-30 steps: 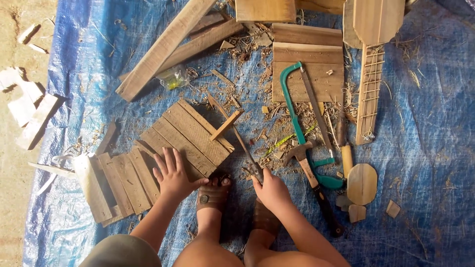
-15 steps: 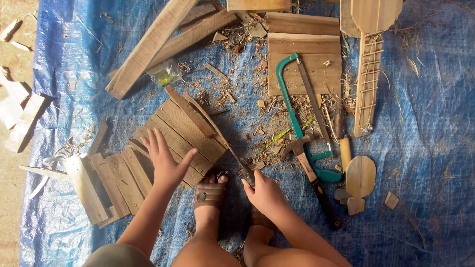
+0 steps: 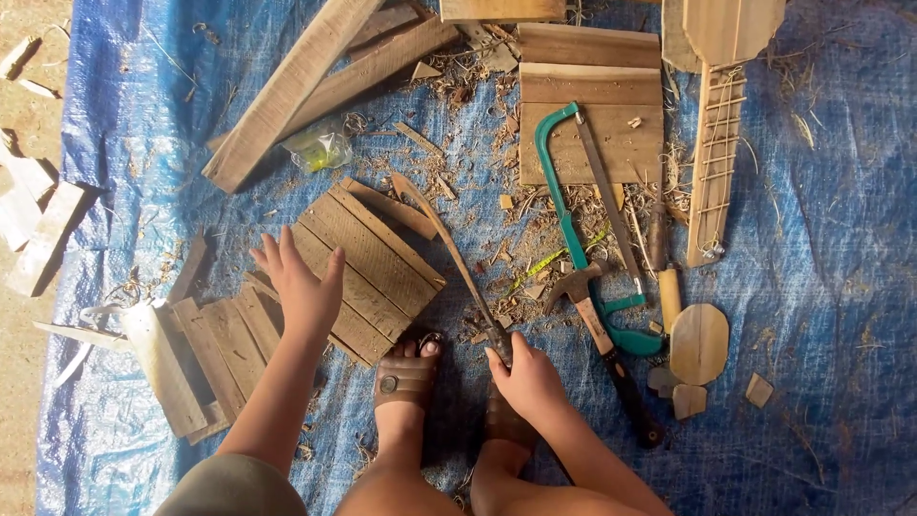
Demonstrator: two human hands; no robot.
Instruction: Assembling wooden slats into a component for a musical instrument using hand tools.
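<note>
Blue tarp: right hand grips machete handle; left hand open, flat on slatted panel. Chopping step; next needs steady panel.

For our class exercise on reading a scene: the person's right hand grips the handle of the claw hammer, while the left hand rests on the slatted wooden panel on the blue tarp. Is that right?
Not quite. The head view shows the right hand gripping the handle of a long curved blade, not the claw hammer, which lies untouched to its right beside the green hacksaw. The rest holds: the left hand rests on the slatted wooden panel on the blue tarp.
</note>
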